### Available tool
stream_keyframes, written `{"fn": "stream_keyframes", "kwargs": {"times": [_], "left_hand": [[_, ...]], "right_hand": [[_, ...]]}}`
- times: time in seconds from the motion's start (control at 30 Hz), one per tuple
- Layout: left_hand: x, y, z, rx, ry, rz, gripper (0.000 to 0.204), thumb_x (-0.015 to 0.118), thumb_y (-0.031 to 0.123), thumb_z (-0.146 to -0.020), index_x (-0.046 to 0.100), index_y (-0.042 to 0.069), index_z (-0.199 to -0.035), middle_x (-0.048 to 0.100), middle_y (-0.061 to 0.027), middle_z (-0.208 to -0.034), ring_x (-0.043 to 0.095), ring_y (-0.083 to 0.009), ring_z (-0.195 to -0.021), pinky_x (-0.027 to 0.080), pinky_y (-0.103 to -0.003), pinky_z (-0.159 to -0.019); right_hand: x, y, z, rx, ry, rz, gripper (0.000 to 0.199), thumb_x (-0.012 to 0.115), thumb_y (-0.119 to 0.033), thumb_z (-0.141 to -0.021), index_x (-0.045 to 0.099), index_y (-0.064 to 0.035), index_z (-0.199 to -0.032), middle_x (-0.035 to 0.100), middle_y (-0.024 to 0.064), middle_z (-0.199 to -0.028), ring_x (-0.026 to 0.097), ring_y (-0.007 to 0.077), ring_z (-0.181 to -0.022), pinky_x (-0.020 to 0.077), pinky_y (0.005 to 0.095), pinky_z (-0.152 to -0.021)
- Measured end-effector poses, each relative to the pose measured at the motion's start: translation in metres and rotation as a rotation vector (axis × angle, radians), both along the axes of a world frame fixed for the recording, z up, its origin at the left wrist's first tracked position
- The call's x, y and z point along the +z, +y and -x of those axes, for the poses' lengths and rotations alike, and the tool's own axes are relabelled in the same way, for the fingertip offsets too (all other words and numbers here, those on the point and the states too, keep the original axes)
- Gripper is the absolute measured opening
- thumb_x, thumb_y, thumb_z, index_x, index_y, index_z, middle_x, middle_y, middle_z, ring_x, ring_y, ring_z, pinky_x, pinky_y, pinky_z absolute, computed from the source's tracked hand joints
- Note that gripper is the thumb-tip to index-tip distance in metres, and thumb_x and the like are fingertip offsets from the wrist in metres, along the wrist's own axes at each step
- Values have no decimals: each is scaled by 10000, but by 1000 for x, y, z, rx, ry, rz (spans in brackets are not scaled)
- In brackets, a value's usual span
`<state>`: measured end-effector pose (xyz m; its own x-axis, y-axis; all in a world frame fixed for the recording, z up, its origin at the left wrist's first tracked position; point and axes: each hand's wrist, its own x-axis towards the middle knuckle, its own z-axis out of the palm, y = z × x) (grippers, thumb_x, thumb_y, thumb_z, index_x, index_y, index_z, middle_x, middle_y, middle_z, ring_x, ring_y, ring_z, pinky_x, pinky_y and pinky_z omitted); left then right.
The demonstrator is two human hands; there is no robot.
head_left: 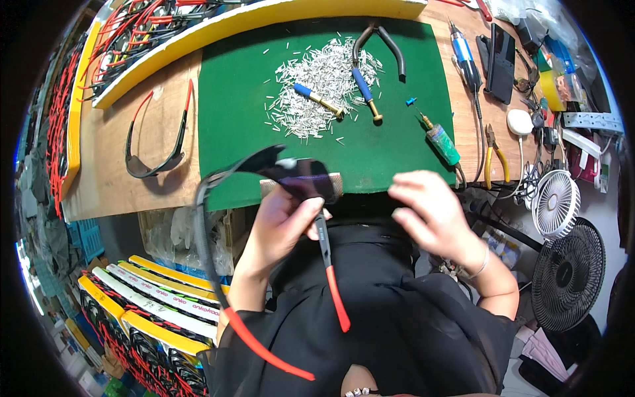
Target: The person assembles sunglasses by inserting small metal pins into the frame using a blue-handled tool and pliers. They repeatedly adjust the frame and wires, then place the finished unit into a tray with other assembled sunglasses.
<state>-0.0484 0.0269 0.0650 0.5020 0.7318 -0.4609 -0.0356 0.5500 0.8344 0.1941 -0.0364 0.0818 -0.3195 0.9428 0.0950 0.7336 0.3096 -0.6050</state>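
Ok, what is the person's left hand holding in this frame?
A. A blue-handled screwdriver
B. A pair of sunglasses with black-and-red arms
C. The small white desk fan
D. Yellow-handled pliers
B: the left hand has its grip on the sunglasses by the dark lens, their red-tipped arms hanging down, while the yellow-handled pliers lie untouched on the bench at the right.

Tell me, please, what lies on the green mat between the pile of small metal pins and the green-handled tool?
In the head view, between the pile of pins and the green-handled tool lie a blue-handled brass-tipped tool and a small blue piece on the green mat.
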Motion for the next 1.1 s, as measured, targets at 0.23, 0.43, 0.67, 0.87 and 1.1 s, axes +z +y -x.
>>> {"fn": "stream_keyframes", "kwargs": {"times": [0.23,0.43,0.67,0.87,1.1], "left_hand": [[-8,2,-27,-181,-124,78,271,511,73,-853,404,14,-1095,554,-43,-775,516,-68,-561,426,-183,-485],[-23,2,-8,-257,-136,99,198,512,128,-860,468,-8,-998,572,-31,-721,523,-66,-556,419,-180,-494],[-10,-25,-17,-16,-158,491,324,394,196,-917,351,-20,-1154,573,-145,-892,594,-169,-616,502,-240,-546],[-7,-22,-29,125,-191,538,240,364,123,-919,432,8,-1118,554,-55,-785,308,-22,-422,234,-149,-369],[-18,-24,-34,87,-223,555,268,350,135,-920,409,19,-1154,568,-43,-821,299,-3,-422,242,-147,-379]], "right_hand": [[9,38,41,-215,535,404,345,619,-154,-782,498,-7,-1070,553,24,-719,435,43,-520,384,190,-482],[-7,51,56,-129,618,441,112,546,-76,-821,574,10,-886,559,62,-652,522,88,-560,430,238,-523],[-23,53,49,-245,412,20,84,569,-43,-778,583,17,-834,553,125,-664,553,244,-559,440,298,-499],[-32,53,50,-247,432,-3,81,564,-22,-771,584,9,-842,553,118,-651,550,235,-542,435,296,-485],[-41,53,48,-296,470,86,66,537,-34,-793,576,8,-826,551,98,-638,553,212,-545,439,293,-485]]}}
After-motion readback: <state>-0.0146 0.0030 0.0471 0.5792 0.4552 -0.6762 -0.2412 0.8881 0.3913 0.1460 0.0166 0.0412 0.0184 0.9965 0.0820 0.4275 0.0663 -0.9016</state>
